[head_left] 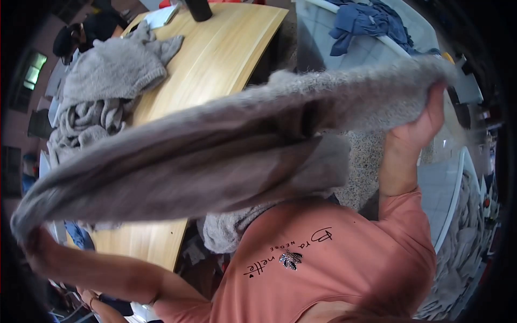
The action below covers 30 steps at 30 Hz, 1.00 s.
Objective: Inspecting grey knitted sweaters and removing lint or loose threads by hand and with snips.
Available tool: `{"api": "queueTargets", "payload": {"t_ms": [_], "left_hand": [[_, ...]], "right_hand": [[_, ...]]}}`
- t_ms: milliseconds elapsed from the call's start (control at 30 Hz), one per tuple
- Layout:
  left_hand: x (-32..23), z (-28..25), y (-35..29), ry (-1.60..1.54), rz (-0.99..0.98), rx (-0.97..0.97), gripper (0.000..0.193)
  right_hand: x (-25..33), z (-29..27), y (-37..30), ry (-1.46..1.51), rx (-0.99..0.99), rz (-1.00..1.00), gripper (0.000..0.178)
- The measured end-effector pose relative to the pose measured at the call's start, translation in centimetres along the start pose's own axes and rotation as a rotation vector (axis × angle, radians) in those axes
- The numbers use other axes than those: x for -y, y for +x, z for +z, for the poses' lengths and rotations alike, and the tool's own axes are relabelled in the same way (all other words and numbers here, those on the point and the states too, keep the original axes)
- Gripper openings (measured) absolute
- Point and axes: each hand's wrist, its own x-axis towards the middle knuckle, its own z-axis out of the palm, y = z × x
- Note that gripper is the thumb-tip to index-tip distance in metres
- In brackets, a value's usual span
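A fuzzy grey knitted sweater (215, 167) is stretched wide in the air before me, running from lower left to upper right. My left hand (39, 248) is closed on its left end; motion blur and cloth hide most of the fingers. At the other end, my right hand (423, 123) grips the cloth, fingers partly behind it. The middle sags in dark folds, and a wide loose part hangs down toward my torso. More grey knitwear (229, 229) lies bunched just below it, against my body.
A light wooden table (231, 43) bears piled grey sweaters (113, 67) and a black cup (199, 9). At upper right, blue cloth (371, 27) drapes over a pale bin (318, 40). Grey garments (458, 264) fill the right side. A person in black (97, 27) is at far left.
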Motion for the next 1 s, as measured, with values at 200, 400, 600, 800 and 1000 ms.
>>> {"api": "queueTargets", "payload": {"t_ms": [200,400,600,800,1000], "left_hand": [[2.7,9.8,-12.8,0.64,0.073,0.097,0.027],[16.1,15.8,-29.2,0.62,-0.882,0.472,0.019],[19.6,12.8,-32.7,0.358,-1.106,0.671,0.029],[21.9,7.7,-33.3,0.622,-1.053,0.7,0.021],[20.8,9.8,-33.3,0.821,-0.985,0.763,0.018]], "right_hand": [[1.8,-1.5,-2.7,-0.401,0.44,0.001,0.03],[-7.7,0.9,-10.6,-0.203,0.911,0.502,0.024],[-11.2,0.1,-11.7,-0.225,0.982,0.385,0.011],[-14.0,0.3,-12.7,-0.498,1.1,0.043,0.019],[-13.9,0.5,-12.7,-0.549,1.221,0.224,0.03]]}}
